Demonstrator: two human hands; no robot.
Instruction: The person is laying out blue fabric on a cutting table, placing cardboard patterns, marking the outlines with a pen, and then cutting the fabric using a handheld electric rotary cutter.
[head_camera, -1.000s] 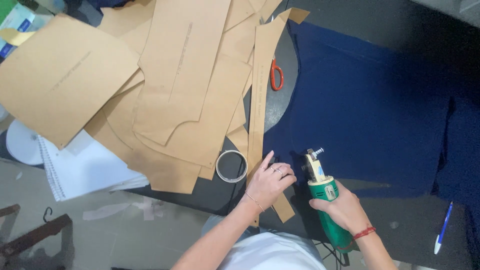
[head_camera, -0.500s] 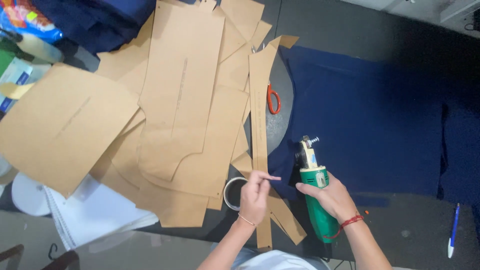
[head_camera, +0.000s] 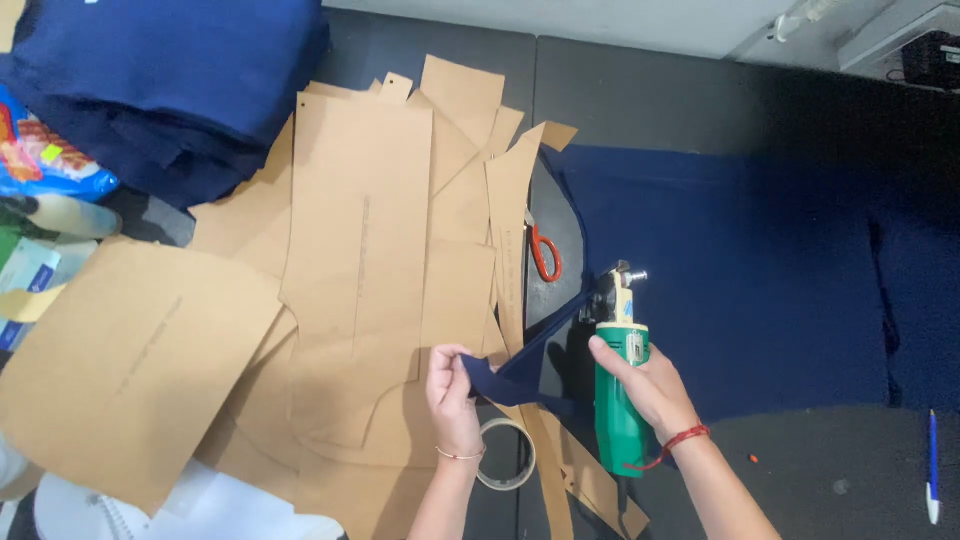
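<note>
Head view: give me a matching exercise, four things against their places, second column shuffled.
Things:
1. green cutting tool
2. navy fabric strip
3. tape roll
4. blue pen

Places:
A. far right on the dark table
B. beside the left wrist, on the table
C. gripped in the right hand
D. pinched in the left hand

Pairs: 1-C, 2-D, 3-B, 4-A

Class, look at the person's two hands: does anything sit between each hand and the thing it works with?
No. The left hand already pinches the navy fabric strip, and the right hand wraps the green electric cutter directly.
</note>
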